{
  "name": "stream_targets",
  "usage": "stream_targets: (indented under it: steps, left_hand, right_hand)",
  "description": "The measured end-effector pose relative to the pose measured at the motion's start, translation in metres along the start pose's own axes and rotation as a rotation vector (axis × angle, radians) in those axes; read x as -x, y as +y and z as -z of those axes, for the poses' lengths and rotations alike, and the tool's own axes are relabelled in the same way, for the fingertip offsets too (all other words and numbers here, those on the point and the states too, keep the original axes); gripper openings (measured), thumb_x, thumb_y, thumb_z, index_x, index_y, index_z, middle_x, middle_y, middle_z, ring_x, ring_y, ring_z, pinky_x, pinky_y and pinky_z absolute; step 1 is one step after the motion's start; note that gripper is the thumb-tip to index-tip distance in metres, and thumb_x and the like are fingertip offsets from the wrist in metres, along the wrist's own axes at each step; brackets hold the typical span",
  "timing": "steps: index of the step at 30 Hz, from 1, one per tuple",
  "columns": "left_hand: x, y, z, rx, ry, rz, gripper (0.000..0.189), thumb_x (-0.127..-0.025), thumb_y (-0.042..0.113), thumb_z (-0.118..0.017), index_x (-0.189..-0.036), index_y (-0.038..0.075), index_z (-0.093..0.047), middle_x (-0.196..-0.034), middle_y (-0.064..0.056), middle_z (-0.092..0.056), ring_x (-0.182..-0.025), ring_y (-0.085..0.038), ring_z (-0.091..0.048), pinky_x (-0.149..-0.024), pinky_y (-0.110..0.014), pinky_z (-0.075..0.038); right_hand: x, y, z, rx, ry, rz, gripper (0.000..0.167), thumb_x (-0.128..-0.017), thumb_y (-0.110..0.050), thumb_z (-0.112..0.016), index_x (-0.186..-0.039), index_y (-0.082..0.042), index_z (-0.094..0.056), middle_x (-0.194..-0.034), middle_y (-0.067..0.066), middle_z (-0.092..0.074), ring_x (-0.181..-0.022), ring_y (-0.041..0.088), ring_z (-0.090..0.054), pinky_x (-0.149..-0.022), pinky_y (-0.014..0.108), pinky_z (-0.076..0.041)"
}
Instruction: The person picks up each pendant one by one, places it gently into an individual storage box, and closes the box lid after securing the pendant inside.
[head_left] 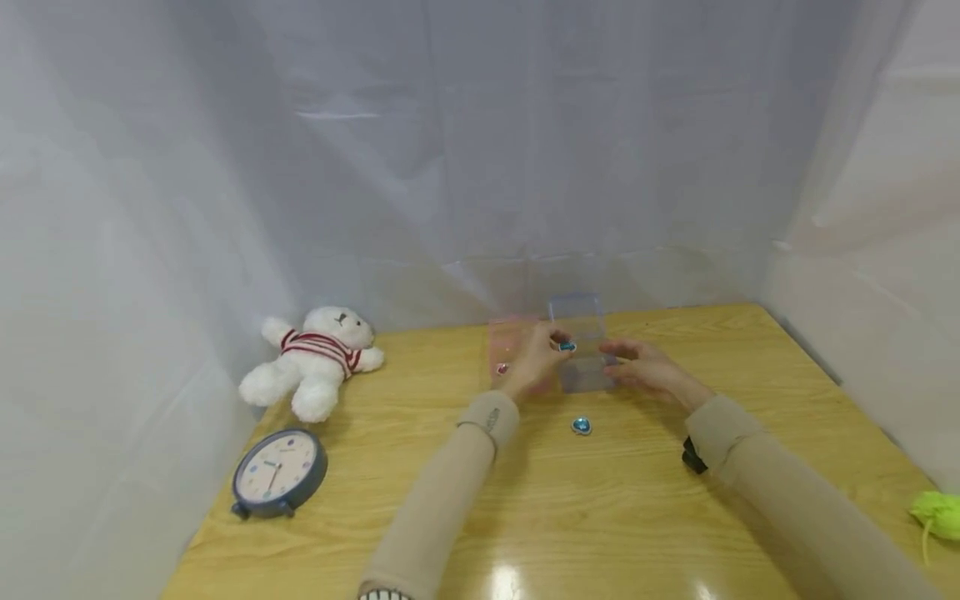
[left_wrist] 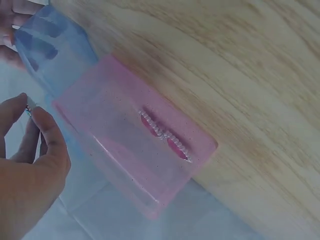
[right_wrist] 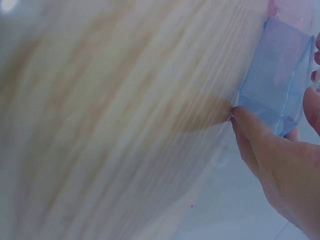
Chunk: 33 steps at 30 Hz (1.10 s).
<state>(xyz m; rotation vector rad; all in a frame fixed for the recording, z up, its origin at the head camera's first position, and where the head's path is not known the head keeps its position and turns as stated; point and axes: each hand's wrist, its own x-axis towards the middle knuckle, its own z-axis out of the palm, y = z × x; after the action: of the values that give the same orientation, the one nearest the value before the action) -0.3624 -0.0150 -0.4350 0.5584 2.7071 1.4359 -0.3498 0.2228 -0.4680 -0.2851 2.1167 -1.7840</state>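
Note:
My left hand (head_left: 536,358) pinches a small blue gem (head_left: 567,347) between thumb and finger, over the clear blue box (right_wrist: 277,65). At the right end of that box is my right hand (head_left: 645,367), thumb and fingers spread, a fingertip touching its edge in the right wrist view. A second blue gem (head_left: 581,426) with a silvery rim lies on the table in front. Left of the blue box stands a clear pink box (left_wrist: 130,172). A pink gem (head_left: 502,368) with a beaded rim shows there, looking doubled in the left wrist view.
On the left of the wooden table (head_left: 420,467) are a white teddy bear (head_left: 315,358) in a striped top and a round blue clock (head_left: 277,471). Something fuzzy and yellow-green (head_left: 937,515) sits at the right edge. Pale sheeting (head_left: 480,167) hangs behind.

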Motion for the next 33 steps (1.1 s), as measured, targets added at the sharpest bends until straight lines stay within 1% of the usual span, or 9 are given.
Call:
stream_targets:
  steps: [5,11,15,20,22,25,28,31,33]
  left_hand:
    - [-0.001,-0.005,-0.005,-0.058,0.020,0.019,0.029,-0.095,0.005,-0.075,-0.122,-0.001,-0.071,-0.113,-0.012,-0.075,-0.097,-0.021,-0.071,-0.085,-0.027,-0.063]
    - [0.000,-0.006,-0.006,-0.110,0.030,0.029,0.035,-0.095,0.003,-0.072,-0.129,0.002,-0.068,-0.126,-0.015,-0.073,-0.107,-0.025,-0.071,-0.096,-0.032,-0.063]
    - [0.001,-0.006,-0.004,-0.087,0.019,0.043,0.040,-0.095,-0.003,-0.066,-0.135,0.000,-0.065,-0.135,-0.020,-0.068,-0.118,-0.031,-0.068,-0.104,-0.037,-0.061]
    - [0.004,-0.003,0.004,0.003,0.043,0.051,0.037,-0.101,0.006,-0.065,-0.137,0.003,-0.064,-0.138,-0.019,-0.065,-0.119,-0.030,-0.066,-0.103,-0.038,-0.060]
    - [0.006,0.000,0.007,0.030,0.065,0.037,0.033,-0.104,0.013,-0.064,-0.136,0.006,-0.064,-0.137,-0.016,-0.066,-0.117,-0.028,-0.065,-0.100,-0.037,-0.060]
    - [0.010,0.003,0.011,0.095,0.096,0.019,0.032,-0.106,0.021,-0.062,-0.136,0.009,-0.065,-0.134,-0.012,-0.067,-0.115,-0.025,-0.064,-0.098,-0.036,-0.059]
    - [0.014,0.005,0.014,0.168,0.105,-0.040,0.034,-0.106,0.021,-0.062,-0.137,0.007,-0.063,-0.133,-0.014,-0.068,-0.118,-0.028,-0.064,-0.104,-0.039,-0.058]
    - [0.019,0.004,0.018,0.214,0.056,-0.125,0.039,-0.106,0.019,-0.061,-0.142,0.003,-0.059,-0.136,-0.020,-0.067,-0.126,-0.033,-0.064,-0.114,-0.043,-0.054]
    - [0.024,0.003,0.020,0.227,-0.022,-0.180,0.044,-0.107,0.020,-0.060,-0.147,0.002,-0.055,-0.142,-0.021,-0.064,-0.133,-0.035,-0.061,-0.119,-0.045,-0.050]
  right_hand:
    - [-0.002,0.001,-0.003,0.001,-0.008,-0.002,0.066,-0.103,-0.003,-0.062,-0.160,0.007,-0.030,-0.173,0.030,-0.017,-0.149,0.046,-0.039,-0.104,0.022,-0.057]
    - [-0.002,-0.001,-0.008,0.018,-0.006,-0.019,0.064,-0.104,-0.004,-0.060,-0.160,0.006,-0.031,-0.172,0.029,-0.020,-0.147,0.043,-0.042,-0.117,0.036,-0.052]
    - [-0.002,-0.001,-0.009,0.021,-0.015,-0.020,0.064,-0.105,-0.004,-0.059,-0.161,0.007,-0.030,-0.173,0.029,-0.018,-0.149,0.044,-0.040,-0.117,0.037,-0.053]
    - [-0.002,-0.001,-0.009,0.023,-0.021,-0.018,0.063,-0.105,-0.003,-0.057,-0.161,0.007,-0.029,-0.172,0.030,-0.019,-0.148,0.044,-0.041,-0.110,0.031,-0.056]
    - [-0.002,-0.001,-0.008,0.030,-0.022,-0.017,0.064,-0.105,-0.004,-0.058,-0.161,0.007,-0.029,-0.172,0.030,-0.020,-0.150,0.046,-0.039,-0.111,0.031,-0.055]
    - [-0.002,-0.001,-0.006,0.044,-0.030,-0.007,0.065,-0.105,-0.004,-0.058,-0.161,0.007,-0.028,-0.172,0.030,-0.018,-0.154,0.048,-0.033,-0.119,0.038,-0.051]
    - [0.000,-0.001,-0.005,0.042,-0.030,-0.005,0.066,-0.105,-0.004,-0.059,-0.161,0.007,-0.027,-0.173,0.030,-0.015,-0.156,0.049,-0.029,-0.126,0.047,-0.042]
    - [0.002,-0.001,-0.003,0.048,-0.026,-0.005,0.067,-0.105,-0.005,-0.060,-0.161,0.007,-0.027,-0.173,0.031,-0.014,-0.156,0.050,-0.029,-0.128,0.052,-0.037]
    - [0.003,-0.002,-0.002,0.048,-0.025,-0.005,0.067,-0.105,-0.005,-0.060,-0.161,0.007,-0.026,-0.173,0.031,-0.014,-0.155,0.051,-0.031,-0.128,0.053,-0.037]
